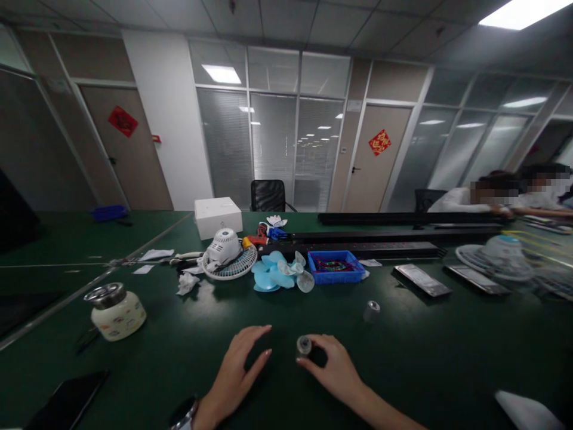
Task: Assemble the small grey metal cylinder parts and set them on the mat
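Note:
Between the thumb and forefinger of my right hand (335, 364) is a small metal cylinder (304, 345) with a round end facing up. My left hand (242, 364) hovers to its left, thumb and fingers apart, holding nothing; a watch (184, 413) is on that wrist. A second small metal cylinder (371, 311) stands on the green table (277, 316), beyond my right hand and to its right. Farther back, in front of both hands, lie pale blue fan blades (270, 273) and a blue tray (338, 276) with coloured wires in it.
A white fan part (224, 251) and a white box (218, 217) are behind, with black rails (358, 249) to their right. A cream jar (119, 315) and a phone (67, 401) lie left. Flat metal-cased devices (421, 280) lie right. Two people (470, 200) sit far right.

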{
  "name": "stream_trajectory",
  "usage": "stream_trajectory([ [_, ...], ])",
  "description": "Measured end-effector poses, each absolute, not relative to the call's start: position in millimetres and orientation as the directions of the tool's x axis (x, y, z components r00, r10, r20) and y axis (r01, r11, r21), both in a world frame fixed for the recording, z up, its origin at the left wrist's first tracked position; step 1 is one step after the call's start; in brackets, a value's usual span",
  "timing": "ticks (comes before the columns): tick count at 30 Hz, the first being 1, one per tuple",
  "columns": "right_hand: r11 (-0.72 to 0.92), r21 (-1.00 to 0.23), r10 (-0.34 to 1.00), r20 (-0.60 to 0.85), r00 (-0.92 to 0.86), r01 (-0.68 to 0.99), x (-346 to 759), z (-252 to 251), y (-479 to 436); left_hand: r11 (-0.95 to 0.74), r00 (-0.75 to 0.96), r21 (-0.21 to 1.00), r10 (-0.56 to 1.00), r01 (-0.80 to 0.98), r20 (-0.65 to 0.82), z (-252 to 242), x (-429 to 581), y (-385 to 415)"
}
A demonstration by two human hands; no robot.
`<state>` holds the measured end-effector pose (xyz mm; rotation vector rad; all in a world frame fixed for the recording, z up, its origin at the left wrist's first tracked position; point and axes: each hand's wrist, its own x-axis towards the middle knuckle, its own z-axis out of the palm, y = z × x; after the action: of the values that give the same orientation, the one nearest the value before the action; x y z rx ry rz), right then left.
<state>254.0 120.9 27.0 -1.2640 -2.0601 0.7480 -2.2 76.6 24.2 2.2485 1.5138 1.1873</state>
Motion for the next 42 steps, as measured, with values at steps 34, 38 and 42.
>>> stream_trajectory([
  [34,0.389,-0.827,0.858,0.165,-0.486,0.406,193,31,115,-0.25,-0.036,0.845,0.953,0.473,0.302,21,-35,94],
  [38,0.226,-0.951,0.88,0.105,-0.464,0.213,197,27,128,-0.243,0.005,0.802,0.958,0.545,0.287,11,-39,93],
  [42,-0.085,-0.99,0.805,-0.002,-0.594,-0.113,209,16,152,-0.277,0.041,0.759,0.949,0.589,0.314,7,-42,95],
])
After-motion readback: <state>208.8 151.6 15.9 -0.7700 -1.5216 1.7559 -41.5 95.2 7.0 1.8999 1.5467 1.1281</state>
